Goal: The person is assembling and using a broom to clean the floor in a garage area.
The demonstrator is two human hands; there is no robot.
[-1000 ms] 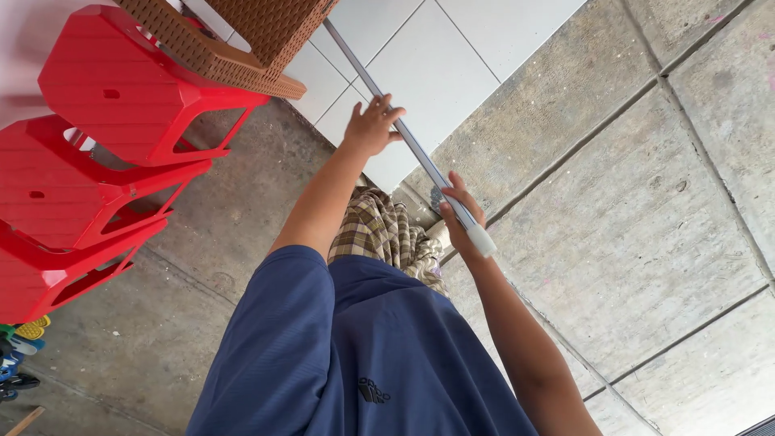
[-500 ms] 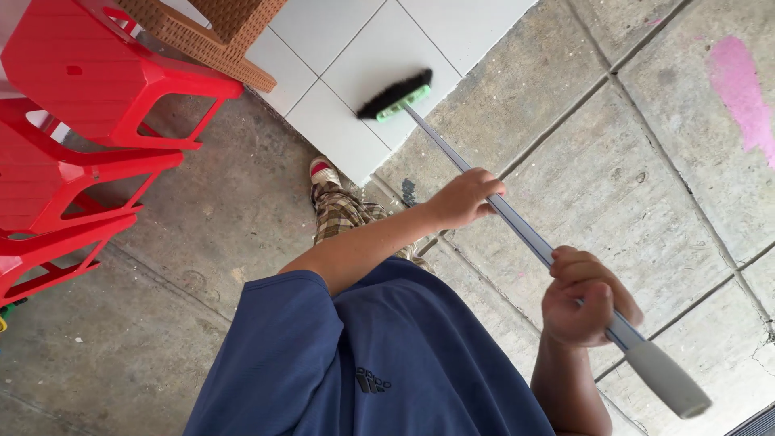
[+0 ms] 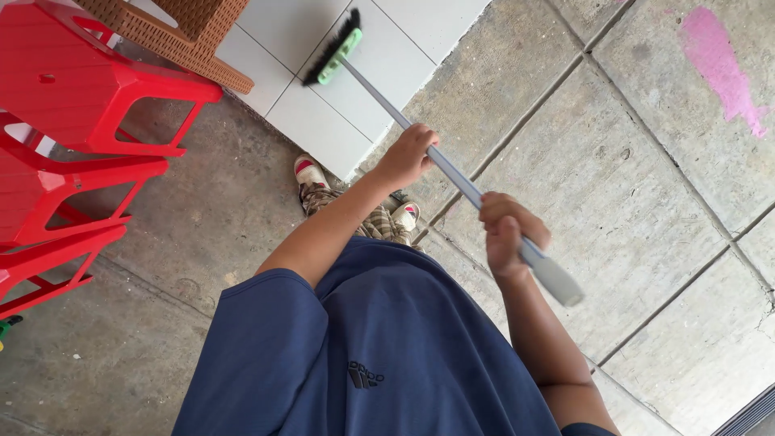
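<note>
My right hand (image 3: 507,234) fisted round broom (image 3: 452,172) handle near grey end cap. My left hand (image 3: 406,155) wrapped round same handle, higher up toward 11 o'clock. Two shoes (image 3: 308,173) below, on concrete. Broom head, one, green with black bristles, on white tiles (image 3: 387,56) at 11 o'clock. Three red stools (image 3: 77,89) stacked at 9 o'clock. One wicker chair (image 3: 173,24) beyond. One pink stain (image 3: 718,60) at 2 o'clock.

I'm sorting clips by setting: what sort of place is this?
Probably a porch or yard edge outside a house or small eatery: rough concrete slabs meet white floor tiles, with stacked red plastic stools beside them.
</note>
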